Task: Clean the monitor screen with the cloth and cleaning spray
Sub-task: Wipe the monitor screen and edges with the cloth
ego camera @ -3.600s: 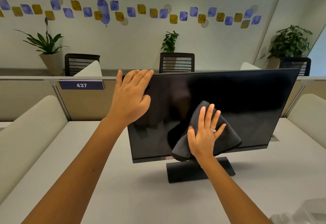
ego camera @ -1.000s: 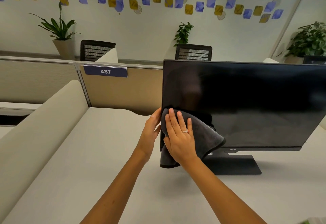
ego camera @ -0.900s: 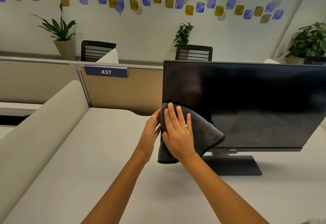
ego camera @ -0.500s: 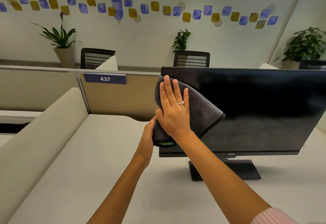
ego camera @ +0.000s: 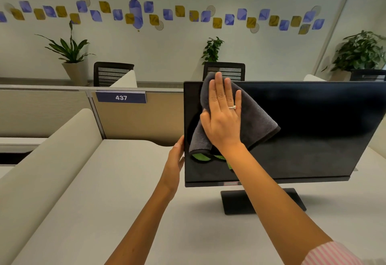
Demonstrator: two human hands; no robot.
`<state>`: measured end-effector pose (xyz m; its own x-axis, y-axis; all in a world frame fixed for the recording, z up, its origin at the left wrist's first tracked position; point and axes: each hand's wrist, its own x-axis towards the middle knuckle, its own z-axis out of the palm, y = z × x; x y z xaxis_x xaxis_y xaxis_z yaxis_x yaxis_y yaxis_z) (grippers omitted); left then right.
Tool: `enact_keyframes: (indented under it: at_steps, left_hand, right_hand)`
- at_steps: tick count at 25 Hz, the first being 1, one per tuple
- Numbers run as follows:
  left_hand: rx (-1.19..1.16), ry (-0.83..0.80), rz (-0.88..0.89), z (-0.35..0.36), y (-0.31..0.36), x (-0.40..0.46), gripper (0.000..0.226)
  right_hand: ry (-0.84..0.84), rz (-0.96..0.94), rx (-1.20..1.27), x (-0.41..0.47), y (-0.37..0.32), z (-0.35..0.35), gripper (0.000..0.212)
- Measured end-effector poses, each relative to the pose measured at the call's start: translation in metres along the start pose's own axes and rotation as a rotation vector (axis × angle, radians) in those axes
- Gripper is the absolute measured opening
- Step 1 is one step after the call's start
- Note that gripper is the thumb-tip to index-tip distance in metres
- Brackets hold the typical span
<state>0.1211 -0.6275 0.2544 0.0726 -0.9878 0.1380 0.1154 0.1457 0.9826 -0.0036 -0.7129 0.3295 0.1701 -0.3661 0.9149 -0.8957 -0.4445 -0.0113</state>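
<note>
Head-worn camera looks forward and slightly down, close over the desk (ego camera: 125,191).

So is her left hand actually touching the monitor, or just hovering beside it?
Touching. The head view shows the left hand against the monitor at its left edge, with no gap visible, while the right hand presses the cloth flat on the screen.

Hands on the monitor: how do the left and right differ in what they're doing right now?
The right hand lies flat, fingers straight, pressing the grey cloth against the screen near the top-left corner of the monitor; the left hand is bare and touches the monitor's left edge lower down. The right shows its whole back and a ring; the left is seen edge-on, fingers partly hidden. Both touch the monitor.
</note>
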Motion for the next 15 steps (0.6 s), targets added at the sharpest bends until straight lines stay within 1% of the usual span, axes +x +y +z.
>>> enact_keyframes:
  at_steps: [3,7,11,13,15]
  left_hand:
    - [0.029,-0.007,-0.002,0.005,0.000,0.002,0.044]
    - [0.015,0.023,-0.032,0.011,0.000,0.003,0.039]
    - [0.021,0.047,-0.036,0.014,-0.001,0.003,0.032]
    - [0.022,0.058,-0.039,0.016,-0.002,0.002,0.033]
    - [0.019,0.071,-0.044,0.016,-0.003,0.001,0.040]
  right_hand:
    - [0.012,0.094,-0.018,-0.005,0.031,-0.011,0.062]
    - [0.019,0.217,-0.019,-0.015,0.073,-0.026,0.065]
    - [0.017,0.345,-0.003,-0.032,0.097,-0.033,0.065]
    - [0.012,0.368,0.009,-0.044,0.098,-0.032,0.065]
    - [-0.018,0.340,0.032,-0.056,0.092,-0.029,0.064]
